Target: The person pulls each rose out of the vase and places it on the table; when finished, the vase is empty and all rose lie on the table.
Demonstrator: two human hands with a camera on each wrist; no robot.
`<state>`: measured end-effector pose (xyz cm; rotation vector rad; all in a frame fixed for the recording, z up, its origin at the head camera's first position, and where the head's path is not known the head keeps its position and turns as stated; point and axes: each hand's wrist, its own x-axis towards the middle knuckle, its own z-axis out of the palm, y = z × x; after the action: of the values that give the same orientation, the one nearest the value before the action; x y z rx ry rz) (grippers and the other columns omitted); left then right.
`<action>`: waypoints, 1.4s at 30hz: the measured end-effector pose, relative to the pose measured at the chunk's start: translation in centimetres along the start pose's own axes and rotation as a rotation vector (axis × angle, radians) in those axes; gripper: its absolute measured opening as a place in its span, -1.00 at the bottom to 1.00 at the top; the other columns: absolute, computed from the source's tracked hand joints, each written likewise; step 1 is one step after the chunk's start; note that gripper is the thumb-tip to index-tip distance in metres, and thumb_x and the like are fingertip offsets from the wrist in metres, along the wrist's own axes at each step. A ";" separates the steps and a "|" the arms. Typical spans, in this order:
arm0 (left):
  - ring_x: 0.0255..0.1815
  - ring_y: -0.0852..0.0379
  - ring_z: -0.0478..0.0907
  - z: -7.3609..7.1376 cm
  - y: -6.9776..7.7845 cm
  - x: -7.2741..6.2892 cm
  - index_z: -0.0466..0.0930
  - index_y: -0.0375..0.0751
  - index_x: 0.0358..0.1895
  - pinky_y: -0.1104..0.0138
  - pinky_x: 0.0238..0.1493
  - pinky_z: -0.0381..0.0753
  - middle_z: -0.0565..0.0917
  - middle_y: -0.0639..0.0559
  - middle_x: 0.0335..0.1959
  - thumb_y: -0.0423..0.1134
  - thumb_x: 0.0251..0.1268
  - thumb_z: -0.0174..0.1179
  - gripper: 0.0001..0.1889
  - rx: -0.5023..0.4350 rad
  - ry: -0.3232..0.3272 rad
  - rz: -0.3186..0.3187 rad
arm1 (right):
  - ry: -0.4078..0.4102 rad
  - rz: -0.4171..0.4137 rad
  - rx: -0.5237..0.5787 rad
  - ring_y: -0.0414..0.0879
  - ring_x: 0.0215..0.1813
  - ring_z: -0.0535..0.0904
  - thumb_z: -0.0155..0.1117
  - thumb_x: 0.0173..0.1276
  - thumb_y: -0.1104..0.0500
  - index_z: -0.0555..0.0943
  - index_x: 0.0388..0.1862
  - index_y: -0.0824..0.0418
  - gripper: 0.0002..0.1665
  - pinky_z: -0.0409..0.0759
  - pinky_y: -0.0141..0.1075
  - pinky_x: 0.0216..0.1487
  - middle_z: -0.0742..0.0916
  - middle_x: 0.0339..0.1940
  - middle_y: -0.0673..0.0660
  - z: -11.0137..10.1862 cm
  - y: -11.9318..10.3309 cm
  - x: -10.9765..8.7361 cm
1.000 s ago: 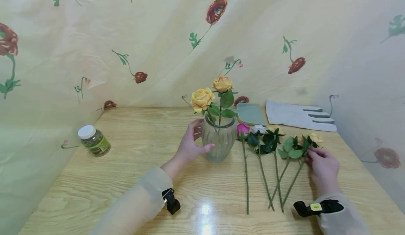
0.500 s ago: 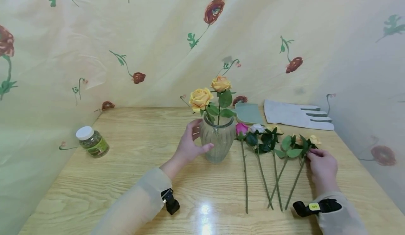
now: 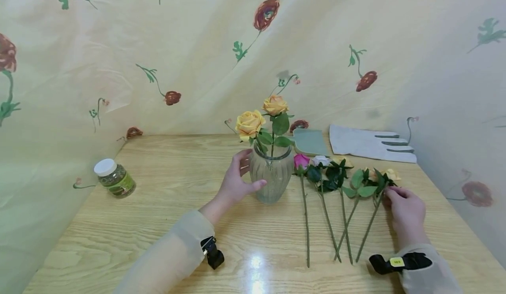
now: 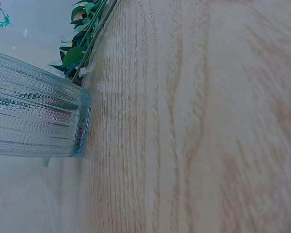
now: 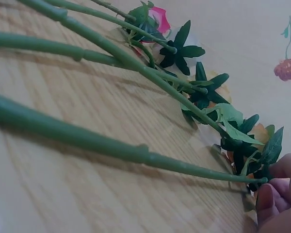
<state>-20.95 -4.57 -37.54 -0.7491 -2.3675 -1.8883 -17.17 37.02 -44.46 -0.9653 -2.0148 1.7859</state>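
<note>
I see the person's left hand (image 3: 236,183) cupped round a clear, ribbed glass vase (image 3: 274,182); the fingers reach round its left side and the thumb lies across its front, so they are grasping it where it stands upright on the wooden table (image 3: 166,250). Just above those fingers two roses rise from the vase's mouth: a yellow rose (image 3: 251,125) leaning left, and an orange rose (image 3: 275,105) to its right and slightly higher.

Well to the right of the vase, I see the right hand (image 3: 407,208); its fingers and thumb pinch the stem of a pale yellow rose (image 3: 393,175) just below the bloom; the stem slants from the fingertips toward the near left. Just left of these fingers lies a peach rose (image 3: 370,175), its stem crossing that of a second yellow rose (image 3: 343,162); farther left come a white rose (image 3: 322,161) and, just beside the vase, a pink rose (image 3: 301,161).

Beyond the right fingers, at the back, lies a flat white glove (image 3: 359,142); left of it is a flat grey-green piece (image 3: 311,141) I cannot identify; well left of the left fingers is a jar (image 3: 120,183) with a white lid; a flowered cloth (image 3: 197,34) hangs behind everything.
</note>
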 end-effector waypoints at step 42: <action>0.24 -0.09 0.30 0.0 -0.4 0.1 0.02 -0.28 0.37 0.16 0.28 0.31 0.25 -0.20 0.28 -0.36 0.03 0.34 -0.15 -0.009 0.000 -0.010 | -0.468 -0.523 0.202 -0.20 -0.09 0.45 0.28 0.28 0.08 0.57 0.06 0.15 -0.62 0.46 -0.53 -0.14 0.57 -0.11 -0.02 11.5 -13.1 -9.6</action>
<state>-21.21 -4.61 -37.84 -0.7386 -2.3692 -1.9034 -20.89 21.86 -32.09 0.0618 -2.0194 1.9596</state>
